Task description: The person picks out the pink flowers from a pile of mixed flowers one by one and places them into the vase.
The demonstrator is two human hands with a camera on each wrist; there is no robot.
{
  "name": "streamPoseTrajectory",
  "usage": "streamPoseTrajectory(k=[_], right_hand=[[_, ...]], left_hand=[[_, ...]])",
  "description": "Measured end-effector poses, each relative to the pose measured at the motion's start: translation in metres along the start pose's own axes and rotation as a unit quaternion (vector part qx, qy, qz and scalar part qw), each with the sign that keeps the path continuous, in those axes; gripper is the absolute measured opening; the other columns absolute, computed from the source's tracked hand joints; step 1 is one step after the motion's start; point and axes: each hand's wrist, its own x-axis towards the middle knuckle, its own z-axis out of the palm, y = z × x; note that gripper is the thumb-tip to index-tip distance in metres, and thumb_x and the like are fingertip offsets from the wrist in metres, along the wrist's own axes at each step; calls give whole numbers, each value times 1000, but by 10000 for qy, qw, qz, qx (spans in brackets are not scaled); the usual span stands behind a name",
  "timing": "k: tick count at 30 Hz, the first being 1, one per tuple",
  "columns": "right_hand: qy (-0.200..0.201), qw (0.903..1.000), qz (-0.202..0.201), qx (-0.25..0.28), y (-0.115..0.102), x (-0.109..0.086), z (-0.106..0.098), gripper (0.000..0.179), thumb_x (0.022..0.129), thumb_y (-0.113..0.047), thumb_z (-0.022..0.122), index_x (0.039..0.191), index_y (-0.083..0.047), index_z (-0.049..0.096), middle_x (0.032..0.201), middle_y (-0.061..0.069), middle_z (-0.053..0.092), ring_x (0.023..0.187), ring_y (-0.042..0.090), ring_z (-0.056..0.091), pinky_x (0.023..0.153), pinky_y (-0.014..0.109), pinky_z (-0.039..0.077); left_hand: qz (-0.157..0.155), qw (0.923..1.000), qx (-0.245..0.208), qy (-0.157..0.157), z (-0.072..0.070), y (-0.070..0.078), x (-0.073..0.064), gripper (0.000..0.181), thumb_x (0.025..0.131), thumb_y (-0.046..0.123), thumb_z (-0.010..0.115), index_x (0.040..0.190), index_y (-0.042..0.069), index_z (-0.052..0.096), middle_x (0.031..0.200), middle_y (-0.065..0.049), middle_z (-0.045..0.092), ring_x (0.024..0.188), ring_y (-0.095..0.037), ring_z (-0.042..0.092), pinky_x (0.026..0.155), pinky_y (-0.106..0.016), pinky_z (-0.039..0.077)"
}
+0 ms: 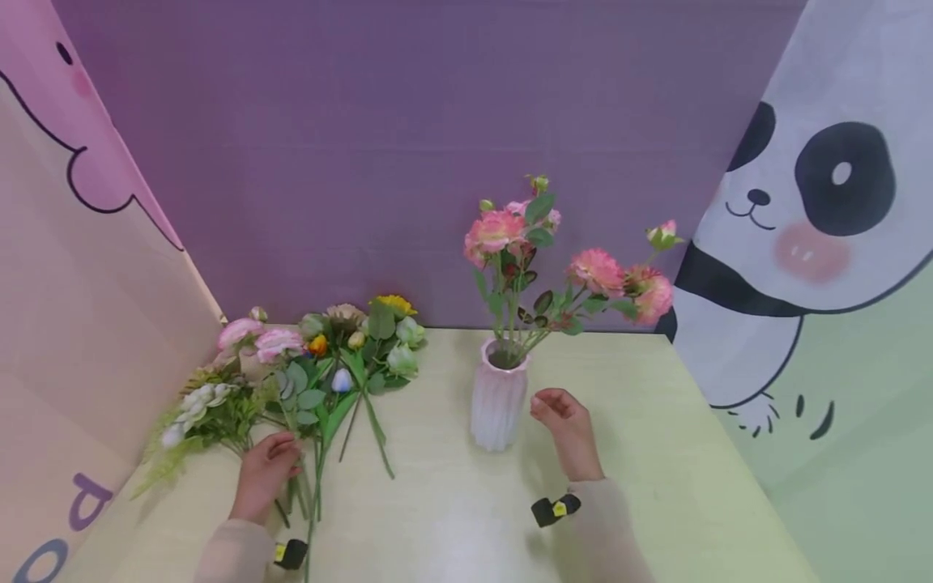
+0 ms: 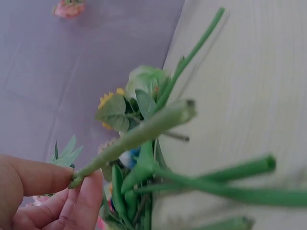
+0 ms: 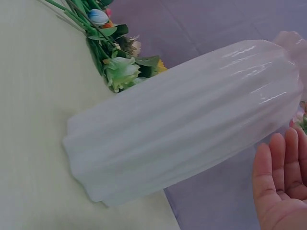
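Observation:
My left hand [image 1: 268, 474] pinches a green artificial flower stem [image 2: 139, 136] between thumb and fingers at the left-hand bunch. The stem's cut end points away from the hand in the left wrist view; which bloom it carries I cannot tell. A fluted vase [image 1: 499, 409], white below and pinkish at the rim, stands upright right of the middle. Pink artificial flowers [image 1: 496, 233] rise from it, and another spray [image 1: 598, 271] leans out to the right. Beside the vase, on its right, my right hand [image 1: 568, 433] holds nothing, its fingers loosely bent close to the vase wall.
Several artificial flowers lie heaped on the table's left: pink blooms [image 1: 277, 344], white ones [image 1: 200, 405], a yellow one [image 1: 394, 304], a blue-white tulip [image 1: 341, 380] and pale green blooms [image 1: 402, 360]. Loose stems [image 1: 375, 429] reach toward the near edge. A purple backdrop [image 1: 328, 162] stands behind the table.

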Motion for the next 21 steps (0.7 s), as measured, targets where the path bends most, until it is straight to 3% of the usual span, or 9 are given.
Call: streamPoseTrajectory(k=[4, 8, 12, 21], right_hand=[[-115, 9998, 99, -101, 7, -7, 1, 18, 86, -6, 66, 98, 3, 58, 86, 5, 63, 80, 14, 61, 82, 30, 53], [-302, 9995, 51, -14, 12, -14, 4, 21, 85, -1, 65, 100, 9, 57, 90, 13, 63, 81, 14, 61, 80, 29, 54], [-437, 9990, 27, 106, 16, -19, 8, 23, 84, 2, 64, 102, 13, 56, 89, 11, 63, 80, 13, 61, 78, 28, 54], [-729, 9970, 201, 164, 23, -35, 19, 18, 83, 1, 65, 98, 10, 59, 87, 11, 63, 78, 14, 61, 77, 27, 53]], left_hand=[[105, 9999, 30, -24, 9, 10, -6, 42, 96, 6, 50, 132, -11, 39, 121, -24, 50, 80, 1, 57, 71, -18, 53], [278, 9996, -51, -87, 19, 18, -12, 42, 96, 9, 52, 133, -9, 40, 117, -17, 53, 84, 3, 56, 72, -18, 53], [587, 9980, -212, -59, 30, 28, -17, 40, 95, 4, 53, 130, -11, 42, 112, -13, 55, 84, 1, 57, 71, -17, 53], [815, 9965, -143, -76, 46, 47, -35, 35, 94, 1, 53, 126, -9, 46, 121, -26, 51, 85, -1, 57, 74, -18, 53]])
